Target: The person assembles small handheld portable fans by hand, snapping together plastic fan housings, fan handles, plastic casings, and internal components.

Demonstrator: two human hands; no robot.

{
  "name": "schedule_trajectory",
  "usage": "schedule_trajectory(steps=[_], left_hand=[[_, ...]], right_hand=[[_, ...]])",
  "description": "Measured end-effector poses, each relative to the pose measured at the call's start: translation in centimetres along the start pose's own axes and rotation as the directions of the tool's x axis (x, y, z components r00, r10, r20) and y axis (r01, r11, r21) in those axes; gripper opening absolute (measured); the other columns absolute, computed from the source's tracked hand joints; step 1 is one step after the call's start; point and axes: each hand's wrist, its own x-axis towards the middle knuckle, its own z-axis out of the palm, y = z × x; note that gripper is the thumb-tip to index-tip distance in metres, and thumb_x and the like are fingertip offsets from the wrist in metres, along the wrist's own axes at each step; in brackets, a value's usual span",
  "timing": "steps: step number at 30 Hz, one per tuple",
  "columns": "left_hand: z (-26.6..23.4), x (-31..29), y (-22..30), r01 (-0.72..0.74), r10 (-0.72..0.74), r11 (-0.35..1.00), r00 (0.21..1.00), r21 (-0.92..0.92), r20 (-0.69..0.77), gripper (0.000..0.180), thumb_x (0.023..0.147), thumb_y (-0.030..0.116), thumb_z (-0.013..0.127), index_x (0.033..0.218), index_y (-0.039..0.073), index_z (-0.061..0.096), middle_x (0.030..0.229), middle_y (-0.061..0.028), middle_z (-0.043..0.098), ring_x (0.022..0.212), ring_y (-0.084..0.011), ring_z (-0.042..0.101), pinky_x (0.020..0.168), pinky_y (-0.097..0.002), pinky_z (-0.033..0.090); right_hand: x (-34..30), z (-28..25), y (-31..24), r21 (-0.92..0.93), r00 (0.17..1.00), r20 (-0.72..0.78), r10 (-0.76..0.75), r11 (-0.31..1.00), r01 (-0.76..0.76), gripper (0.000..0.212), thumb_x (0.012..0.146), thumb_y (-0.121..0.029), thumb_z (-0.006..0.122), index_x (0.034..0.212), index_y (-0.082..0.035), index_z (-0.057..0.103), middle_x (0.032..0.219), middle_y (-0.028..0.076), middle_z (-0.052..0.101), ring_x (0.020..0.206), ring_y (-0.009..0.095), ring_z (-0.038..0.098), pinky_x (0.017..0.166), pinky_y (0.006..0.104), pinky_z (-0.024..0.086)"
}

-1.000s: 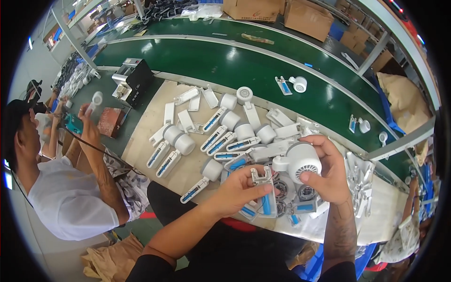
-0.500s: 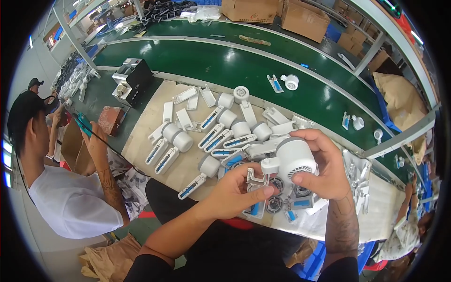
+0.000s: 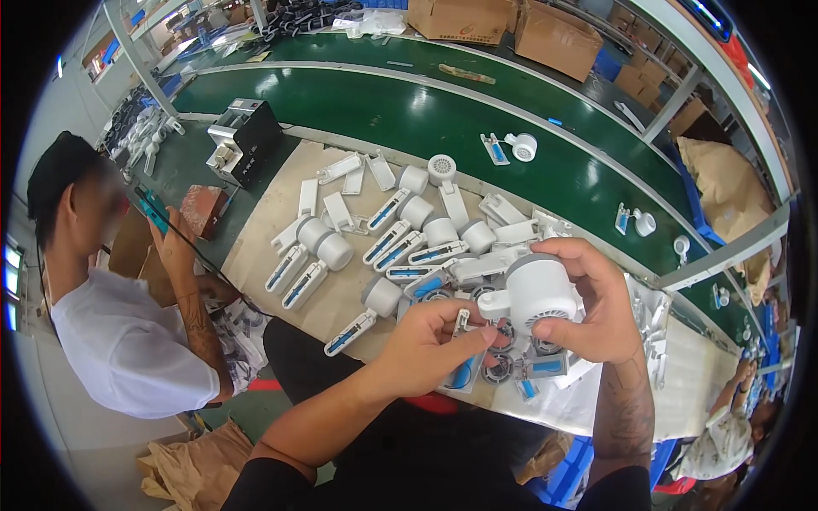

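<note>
My right hand point(image 3: 599, 300) grips the round head of a white plastic device point(image 3: 535, 291) with a vented face, held above the near edge of the bench. My left hand point(image 3: 433, 345) pinches the short neck of that same device from the left, fingers closed on it. Just below both hands lie several small grey ring parts and blue-and-white handle pieces point(image 3: 503, 362). Farther left on the bench lies a spread of similar white devices with blue-lined open handles point(image 3: 388, 238).
A brown work board point(image 3: 281, 213) carries the loose parts. Behind it runs a green conveyor belt point(image 3: 400, 102) with a few white pieces on it. A black machine point(image 3: 243, 136) stands at the left. A person in a white shirt point(image 3: 128, 341) works at my left. Cardboard boxes point(image 3: 511, 25) sit beyond.
Both hands brought the white device slightly lower and nearer me; my left hand shifted from under the parts to the device's neck. The person at left leaned in closer.
</note>
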Motion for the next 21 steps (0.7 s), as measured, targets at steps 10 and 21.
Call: schedule_trajectory(steps=[10, 21], left_hand=[[0.0, 0.1, -0.3, -0.026, 0.025, 0.998, 1.0, 0.057, 0.013, 0.024, 0.094, 0.005, 0.066, 0.115, -0.006, 0.064, 0.1, -0.0145, 0.072, 0.087, -0.0192, 0.07, 0.079, -0.0329, 0.058], [1.1, -0.1, -0.9, 0.188, -0.195, 0.964, 0.981, 0.19, 0.016, 0.022, 0.089, 0.007, 0.073, 0.107, -0.004, 0.068, 0.09, -0.0077, 0.072, 0.077, -0.0104, 0.068, 0.069, -0.0237, 0.054]], right_hand=[[-0.8, -0.1, -0.1, 0.084, 1.0, -0.022, -0.003, 0.996, 0.005, 0.074, 0.068, -0.012, 0.089, 0.132, 0.0, 0.055, 0.11, 0.011, 0.069, 0.104, 0.018, 0.065, 0.096, 0.0326, 0.047], [0.9, -2.2, 0.2, 0.04, 0.893, 0.391, 0.225, 0.965, -0.261, 0.06, 0.079, -0.019, 0.085, 0.127, 0.004, 0.059, 0.11, 0.013, 0.069, 0.099, 0.017, 0.066, 0.088, 0.0314, 0.053]])
